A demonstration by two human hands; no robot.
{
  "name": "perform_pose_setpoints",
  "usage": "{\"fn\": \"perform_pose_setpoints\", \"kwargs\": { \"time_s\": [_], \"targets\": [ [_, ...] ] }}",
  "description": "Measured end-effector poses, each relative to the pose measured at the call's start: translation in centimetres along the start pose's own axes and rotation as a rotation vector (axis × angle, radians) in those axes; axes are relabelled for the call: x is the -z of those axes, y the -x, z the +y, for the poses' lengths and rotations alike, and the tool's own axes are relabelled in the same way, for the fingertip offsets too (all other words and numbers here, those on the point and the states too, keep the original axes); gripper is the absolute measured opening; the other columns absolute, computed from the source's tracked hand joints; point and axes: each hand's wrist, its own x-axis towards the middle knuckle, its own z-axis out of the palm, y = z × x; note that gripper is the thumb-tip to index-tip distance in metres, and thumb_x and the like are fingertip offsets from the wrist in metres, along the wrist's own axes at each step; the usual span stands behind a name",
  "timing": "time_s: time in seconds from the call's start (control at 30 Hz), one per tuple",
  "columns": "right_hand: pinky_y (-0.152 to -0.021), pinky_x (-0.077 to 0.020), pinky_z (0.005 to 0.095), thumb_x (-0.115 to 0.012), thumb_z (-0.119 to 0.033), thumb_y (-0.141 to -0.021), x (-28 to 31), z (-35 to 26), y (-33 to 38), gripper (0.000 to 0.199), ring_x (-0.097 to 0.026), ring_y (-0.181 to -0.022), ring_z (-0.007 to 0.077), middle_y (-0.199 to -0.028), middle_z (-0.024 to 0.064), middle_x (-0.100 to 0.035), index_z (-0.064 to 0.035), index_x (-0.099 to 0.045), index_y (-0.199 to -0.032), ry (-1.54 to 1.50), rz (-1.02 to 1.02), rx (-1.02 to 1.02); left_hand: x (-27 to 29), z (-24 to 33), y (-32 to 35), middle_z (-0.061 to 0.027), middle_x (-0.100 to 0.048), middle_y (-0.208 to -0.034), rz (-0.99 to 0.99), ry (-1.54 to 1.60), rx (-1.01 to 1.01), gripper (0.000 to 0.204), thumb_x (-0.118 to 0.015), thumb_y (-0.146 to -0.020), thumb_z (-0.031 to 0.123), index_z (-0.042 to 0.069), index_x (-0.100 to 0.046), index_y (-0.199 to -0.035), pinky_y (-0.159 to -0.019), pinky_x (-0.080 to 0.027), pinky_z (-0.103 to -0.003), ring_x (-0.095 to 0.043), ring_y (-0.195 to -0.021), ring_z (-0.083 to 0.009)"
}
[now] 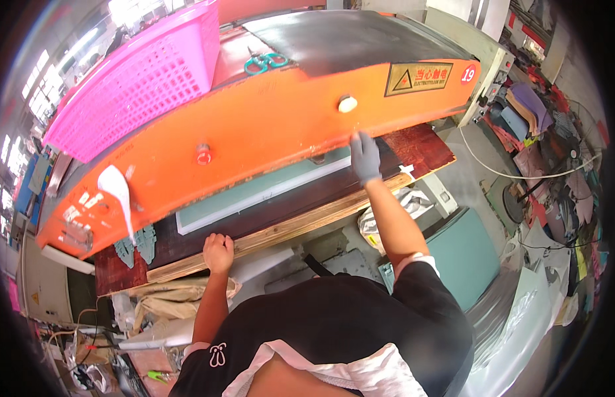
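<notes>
Dark board [301, 204]: pale green sheet [228, 200] along middle, greenish pieces [145, 245] at left.

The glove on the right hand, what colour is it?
The glove is grey; the head view shows it best.

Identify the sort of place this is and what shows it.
Probably a factory workshop cutting or pressing sheet material: a big orange machine with an electrical warning label, a pale green sheet beneath it, and heaped coloured pieces at right.
</notes>
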Motion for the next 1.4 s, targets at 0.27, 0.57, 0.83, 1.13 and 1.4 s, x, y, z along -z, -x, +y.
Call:
{"fn": "perform_pose_setpoints", "kwargs": {
  "time_s": [0.27, 0.57, 0.83, 1.13, 1.4],
  "targets": [
    [-0.075, -0.0449, 0.0468, -0.047, -0.029, -0.089, -1.6, 3.9, 6.1, 0.027, -0.057, -0.079, 0.0379, -0.078, 0.0204, -0.057, -0.0046, -0.057, -0.086, 0.118, -0.218, 0.294, -1.7, -1.9, 0.9, -0.0145, -0.051, -0.069, 0.123, -0.179, -0.096, 0.021, -0.055, -0.078, 0.015, 0.004, -0.049, -0.060, -0.058, -0.043, -0.046, -0.051, -0.067, -0.0350],
    [-0.067, -0.0424, 0.0401, -0.054, -0.042, -0.082, -5.4, 6.0, 11.1, 0.033, -0.057, -0.071, 0.0258, -0.072, 0.0069, -0.059, -0.0131, -0.065, -0.071, 0.459, -0.535, 0.477, -2.0, -2.6, 0.9, -0.0137, -0.048, -0.070, 0.012, -0.162, -0.047, 0.021, -0.055, -0.078, 0.014, 0.004, -0.046, -0.061, -0.059, -0.042, -0.045, -0.050, -0.070, -0.0345],
    [-0.088, -0.0369, 0.0421, -0.049, -0.037, -0.085, -4.0, 5.6, 11.9, 0.030, -0.057, -0.086, 0.0253, -0.087, 0.0089, -0.061, -0.0109, -0.063, -0.086, 0.476, -0.560, 0.486, -1.9, -3.8, 0.4, -0.0170, -0.052, -0.074, -0.045, -0.050, 0.005, 0.025, -0.055, -0.083, 0.019, 0.001, -0.050, -0.066, -0.069, -0.043, -0.046, -0.052, -0.078, -0.0374],
    [-0.083, -0.0392, 0.0418, -0.052, -0.038, -0.081, -0.9, 5.0, 13.9, 0.030, -0.058, -0.088, 0.0255, -0.087, 0.0079, -0.061, -0.0104, -0.063, -0.085, 0.510, -0.545, 0.452, 0.4, -0.8, 2.5, -0.0187, -0.053, -0.073, -0.099, -0.023, 0.010, 0.025, -0.056, -0.081, 0.020, 0.001, -0.051, -0.065, -0.072, -0.042, -0.048, -0.052, -0.078, -0.0391],
    [-0.078, -0.0384, 0.0408, -0.062, -0.026, -0.073, 9.4, 2.5, 25.3, 0.019, -0.055, -0.078, 0.0284, -0.077, 0.0090, -0.057, -0.0081, -0.059, -0.080, 0.315, -0.257, 0.548, 9.0, 7.0, 14.4, -0.0132, -0.051, -0.073, -0.094, -0.019, -0.087, 0.018, -0.057, -0.078, 0.015, 0.004, -0.051, -0.066, -0.065, -0.044, -0.045, -0.052, -0.073, -0.0333]
  ]
}}
